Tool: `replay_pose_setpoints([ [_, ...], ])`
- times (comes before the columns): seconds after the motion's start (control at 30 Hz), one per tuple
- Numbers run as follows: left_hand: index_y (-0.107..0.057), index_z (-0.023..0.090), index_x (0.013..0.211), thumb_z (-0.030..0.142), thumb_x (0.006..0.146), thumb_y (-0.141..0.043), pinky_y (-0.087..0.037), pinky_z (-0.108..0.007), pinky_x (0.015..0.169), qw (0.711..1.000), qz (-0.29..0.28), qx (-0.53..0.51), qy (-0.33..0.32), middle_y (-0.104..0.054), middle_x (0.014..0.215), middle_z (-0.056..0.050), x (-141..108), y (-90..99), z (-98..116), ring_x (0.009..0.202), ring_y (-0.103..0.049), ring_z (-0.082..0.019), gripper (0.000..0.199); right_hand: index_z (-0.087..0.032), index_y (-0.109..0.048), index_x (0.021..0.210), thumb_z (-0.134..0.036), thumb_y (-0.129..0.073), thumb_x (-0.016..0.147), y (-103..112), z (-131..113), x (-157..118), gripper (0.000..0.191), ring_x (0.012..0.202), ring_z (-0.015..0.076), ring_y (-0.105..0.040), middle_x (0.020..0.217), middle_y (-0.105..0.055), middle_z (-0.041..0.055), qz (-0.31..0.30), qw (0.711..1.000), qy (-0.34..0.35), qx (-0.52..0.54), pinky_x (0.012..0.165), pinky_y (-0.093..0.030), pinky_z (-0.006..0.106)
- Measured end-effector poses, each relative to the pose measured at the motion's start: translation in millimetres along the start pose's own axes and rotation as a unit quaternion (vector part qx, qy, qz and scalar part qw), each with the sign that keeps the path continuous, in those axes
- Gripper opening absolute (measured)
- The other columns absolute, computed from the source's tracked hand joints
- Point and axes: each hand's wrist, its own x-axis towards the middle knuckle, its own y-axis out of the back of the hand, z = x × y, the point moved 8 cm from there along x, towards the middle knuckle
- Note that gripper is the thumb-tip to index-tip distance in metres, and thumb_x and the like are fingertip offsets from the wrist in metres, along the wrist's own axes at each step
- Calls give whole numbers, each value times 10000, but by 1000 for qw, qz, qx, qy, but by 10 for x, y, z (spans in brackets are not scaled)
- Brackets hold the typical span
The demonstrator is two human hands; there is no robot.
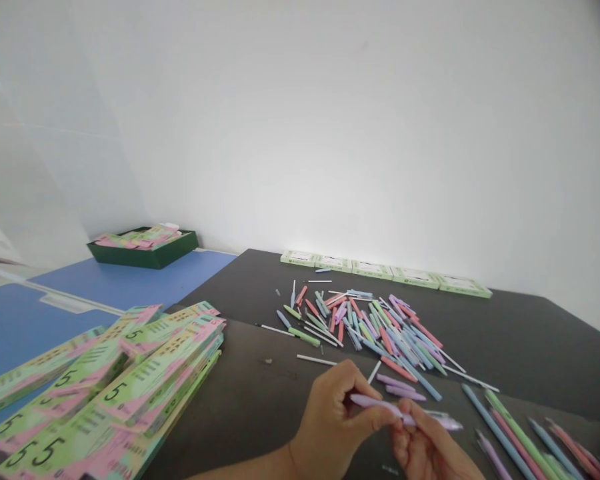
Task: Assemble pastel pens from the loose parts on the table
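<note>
A purple pen [405,417] lies across both hands in front of me, its tapered end toward the left and its clip end toward the right. My left hand [335,420] pinches the barrel between thumb and fingers. Close beside it, my right hand [425,443] grips the same pen nearer the clip. Just beyond the hands are a few loose purple pen parts [400,387]. Farther back spreads a heap of pastel pen barrels, caps and white refills [375,327]. To the right of my hands, several pens in blue, green, pink and purple [505,427] lie side by side.
Flat green-pink boxes marked 5 [115,400] are stacked at the left. A dark green tray [140,257] of similar packs sits on the blue table [200,267]. Along the wall, a row of small light-green boxes [375,269] lines the dark table's [525,327] back edge.
</note>
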Motion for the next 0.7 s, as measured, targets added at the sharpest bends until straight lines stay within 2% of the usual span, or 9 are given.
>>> replay_pose_setpoints([
  [0.2,-559,152,651,288,717,-726,-299,-206,521,999,4,-26,19,-471,601,50,-13,-17,-57,551,-396,-91,226,-135,-706,733,-184,-850,575,-26,-62,-6,220,578,111,-654,683,-715,26,-6,1000,9,-4,566,-562,186],
  [0.33,-554,153,653,295,731,-714,-297,-210,524,999,15,-35,30,-456,594,52,-14,-11,-93,551,-386,-93,228,-153,-710,744,-186,-845,586,-13,-55,8,210,639,106,-660,718,-716,17,-3,1000,0,1,614,-560,171],
  [0.7,-550,157,657,352,733,-710,-299,-208,519,999,-9,-34,34,-471,602,49,-54,-65,-114,547,-390,-90,263,-183,-723,767,-281,-791,673,-16,-59,-9,153,596,108,-593,704,-671,17,-49,997,18,-56,560,-520,183],
])
